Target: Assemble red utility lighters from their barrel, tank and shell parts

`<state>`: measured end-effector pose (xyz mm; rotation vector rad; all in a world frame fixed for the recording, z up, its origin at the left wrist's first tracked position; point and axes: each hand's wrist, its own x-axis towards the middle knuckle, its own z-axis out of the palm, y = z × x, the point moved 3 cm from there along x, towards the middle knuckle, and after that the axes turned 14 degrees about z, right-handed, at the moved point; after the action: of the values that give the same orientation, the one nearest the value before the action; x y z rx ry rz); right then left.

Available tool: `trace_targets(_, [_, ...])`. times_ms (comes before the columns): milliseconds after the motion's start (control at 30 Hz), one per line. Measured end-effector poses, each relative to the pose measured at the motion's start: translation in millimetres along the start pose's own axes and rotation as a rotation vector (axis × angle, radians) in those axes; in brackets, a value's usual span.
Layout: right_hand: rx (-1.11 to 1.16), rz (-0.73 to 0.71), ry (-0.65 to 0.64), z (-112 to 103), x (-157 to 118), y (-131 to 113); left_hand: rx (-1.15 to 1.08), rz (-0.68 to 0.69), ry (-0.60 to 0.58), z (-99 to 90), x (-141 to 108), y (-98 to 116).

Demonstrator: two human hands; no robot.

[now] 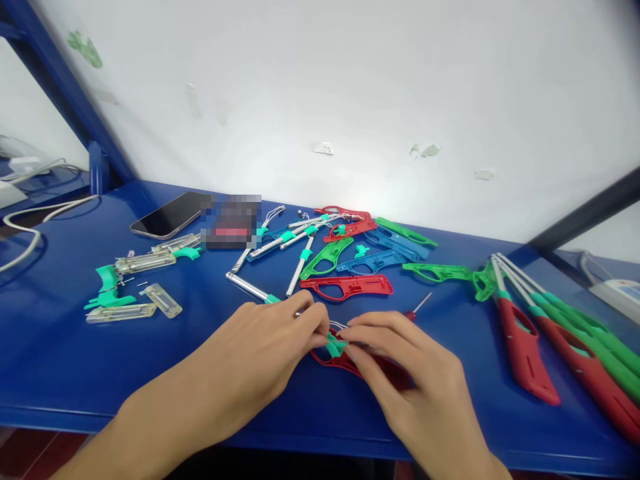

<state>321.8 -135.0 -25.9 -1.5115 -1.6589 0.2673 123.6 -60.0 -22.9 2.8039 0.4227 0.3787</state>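
Note:
A red half shell of a stick lighter (pixel 336 361) lies on the blue table under my hands. At its handle opening sits a small teal trigger (pixel 335 345). My left hand (pixel 273 350) is closed, its fingertips pinching the shell's left end beside the trigger. From the other side, the thumb and fingers of my right hand (pixel 417 367) close on the trigger's right end and cover much of the shell. Thin white wires (pixel 339 325) show between the two hands. Just beyond my left hand is a metal lighter tube (pixel 249 287) with a teal collar.
Red, green and blue half shells (pixel 350 287) and several metal tubes (pixel 300 267) lie ahead. Clear fuel tanks (pixel 161 300) and teal triggers (pixel 108 287) are at left, near a phone (pixel 170 215). Assembled lighters (pixel 527 350) lie at right; a screwdriver (pixel 420 306) is behind my right hand.

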Motion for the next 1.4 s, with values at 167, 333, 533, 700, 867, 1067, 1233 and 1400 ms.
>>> trace_targets(167, [-0.051, -0.033, 0.019, 1.7, -0.4, 1.7, 0.034, 0.006, 0.007, 1.5, 0.9, -4.5])
trace_targets(333, [-0.094, -0.053, 0.023, 1.8, 0.0, 2.1, 0.031, 0.018, 0.023, 0.3, 1.1, -6.0])
trace_targets(533, [-0.049, -0.015, -0.025, 1.1, -0.6, -0.8, 0.019, 0.013, 0.001, -2.9, -1.5, -3.0])
trace_targets(700, [-0.054, -0.025, 0.013, 0.2, -0.6, -1.6, 0.011, 0.033, -0.05, -2.5, -5.0, 4.5])
trace_targets(867, [-0.067, -0.02, 0.06, -1.5, 1.8, -3.8, 0.117, 0.082, -0.069, -5.5, -6.4, 13.4])
trace_targets(1067, [-0.045, 0.017, 0.063, -1.1, 1.6, -3.1, 0.161, 0.112, -0.063, -14.5, -2.4, 20.3])
trace_targets(1233, [-0.02, 0.061, 0.091, 0.6, -1.7, 1.4, 0.192, 0.117, -0.023, -17.6, 2.8, 23.1])
trace_targets(1400, [-0.033, 0.04, 0.079, -0.6, 0.0, -0.4, 0.266, 0.114, -0.034, -13.2, 2.8, 22.4])
